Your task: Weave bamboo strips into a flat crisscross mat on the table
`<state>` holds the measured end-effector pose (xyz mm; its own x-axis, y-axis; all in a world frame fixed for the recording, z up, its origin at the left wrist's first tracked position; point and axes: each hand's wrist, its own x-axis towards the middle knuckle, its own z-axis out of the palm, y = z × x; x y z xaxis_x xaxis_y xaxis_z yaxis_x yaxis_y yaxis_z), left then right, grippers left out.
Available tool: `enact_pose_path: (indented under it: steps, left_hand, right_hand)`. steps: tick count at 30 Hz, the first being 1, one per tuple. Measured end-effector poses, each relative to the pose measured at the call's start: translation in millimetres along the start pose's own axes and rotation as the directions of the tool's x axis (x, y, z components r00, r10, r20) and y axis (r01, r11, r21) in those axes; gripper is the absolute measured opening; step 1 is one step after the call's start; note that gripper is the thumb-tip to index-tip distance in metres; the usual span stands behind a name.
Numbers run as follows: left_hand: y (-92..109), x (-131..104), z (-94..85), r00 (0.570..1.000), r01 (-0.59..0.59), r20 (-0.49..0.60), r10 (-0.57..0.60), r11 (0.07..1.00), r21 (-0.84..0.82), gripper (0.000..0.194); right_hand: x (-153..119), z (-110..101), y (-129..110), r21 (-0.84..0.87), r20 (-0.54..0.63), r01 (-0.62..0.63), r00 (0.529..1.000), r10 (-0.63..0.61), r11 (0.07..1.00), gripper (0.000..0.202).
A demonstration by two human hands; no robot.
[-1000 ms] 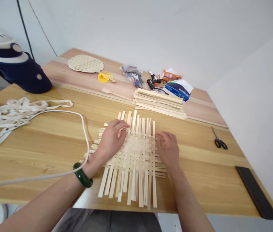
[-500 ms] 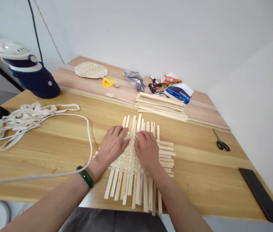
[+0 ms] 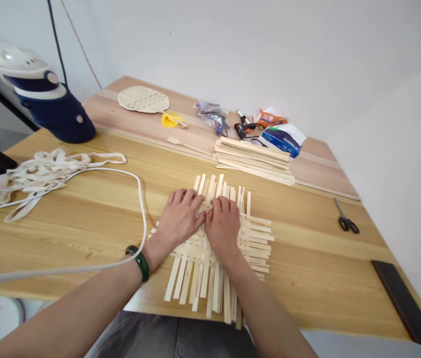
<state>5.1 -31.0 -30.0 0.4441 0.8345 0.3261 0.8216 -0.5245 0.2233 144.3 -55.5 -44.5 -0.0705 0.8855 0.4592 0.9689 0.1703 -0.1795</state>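
A woven mat of pale flat strips [image 3: 195, 247] lies on the wooden table [image 3: 307, 278], its loose strip ends sticking out on all sides. My left hand [image 3: 181, 217] rests on the upper left of the weave, fingers bent over the strips. Close beside it, my right hand [image 3: 223, 226] presses on the upper middle, its fingers curled down and together at the strips. The thumbs nearly meet. What the right fingertips grip, if anything, is hidden. A green bangle [image 3: 142, 263] circles my left wrist.
Behind the mat lies a stack of strips [image 3: 253, 160]. Scissors [image 3: 346, 219] and a dark bar [image 3: 406, 302] are at the right. A white cord [image 3: 141, 199] crosses near my left arm, beside a heap of white tape [image 3: 46, 171]. A woven fan [image 3: 144, 99] lies farther back.
The whole view has shifted slightly. My right hand has moved a little left across the weave, closer to my left hand, and its fingers are drawn closer together.
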Motion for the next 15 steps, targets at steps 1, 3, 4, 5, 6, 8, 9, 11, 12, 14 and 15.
enact_pose_path:
  steps: [1, 3, 4, 5, 6, 8, 9, 11, 12, 14, 15]
  left_hand:
    - [0.4, 0.8, 0.0, 1.0, 0.007, 0.0, -0.007, 1.0, -0.007, 0.026]
    - [0.9, 2.6, 0.5, 1.0, 0.02, 0.004, -0.02, 1.0, -0.014, 0.025]
    - [1.1, 3.5, 0.8, 1.0, 0.026, 0.008, -0.026, 1.0, -0.013, 0.024]
    - [1.3, 4.4, 1.1, 1.0, 0.028, 0.012, -0.028, 1.0, -0.011, 0.023]
    - [1.4, 5.2, 1.4, 0.999, 0.028, 0.016, -0.028, 1.0, -0.01, 0.023]
    - [1.5, 6.4, 1.6, 0.999, 0.021, 0.025, -0.021, 1.0, -0.007, 0.022]
    - [1.6, 6.7, 1.5, 0.999, 0.015, 0.03, -0.015, 1.0, -0.003, 0.021]
    - [1.7, 7.1, 1.2, 0.999, 0.006, 0.041, -0.006, 1.0, 0.012, 0.02]
    - [1.8, 7.2, 1.0, 0.999, 0.003, 0.046, -0.004, 1.0, 0.022, 0.02]
    - [1.9, 7.3, 0.8, 0.998, -0.002, 0.056, 0.0, 0.999, 0.041, 0.019]
    - [1.9, 7.3, 0.7, 0.998, -0.004, 0.059, 0.001, 0.999, 0.048, 0.018]
  right_hand:
    - [0.8, 0.4, -0.1, 0.0, 0.006, -0.01, 1.0, 0.01, 1.0, 0.016]
    - [2.4, 1.3, 0.3, -0.003, 0.019, -0.026, 0.999, 0.026, 1.0, 0.016]
    - [3.2, 1.8, 0.7, -0.004, 0.024, -0.028, 0.999, 0.028, 1.0, 0.017]
    - [3.9, 2.2, 1.2, -0.004, 0.028, -0.027, 0.999, 0.027, 1.0, 0.017]
    - [4.6, 2.5, 1.8, -0.001, 0.032, -0.022, 0.999, 0.022, 1.0, 0.017]
    - [5.5, 2.8, 2.4, 0.006, 0.032, -0.012, 0.999, 0.012, 1.0, 0.018]
    - [5.7, 2.9, 2.5, 0.008, 0.03, -0.009, 1.0, 0.009, 1.0, 0.018]
    - [5.8, 2.8, 2.5, 0.01, 0.022, -0.007, 1.0, 0.006, 1.0, 0.018]
    - [5.7, 2.7, 2.5, 0.01, 0.018, -0.004, 1.0, 0.004, 1.0, 0.017]
    - [5.5, 2.4, 2.6, 0.01, 0.014, 0.004, 1.0, -0.004, 1.0, 0.017]
    - [5.3, 2.3, 2.7, 0.008, 0.012, 0.007, 1.0, -0.007, 1.0, 0.016]
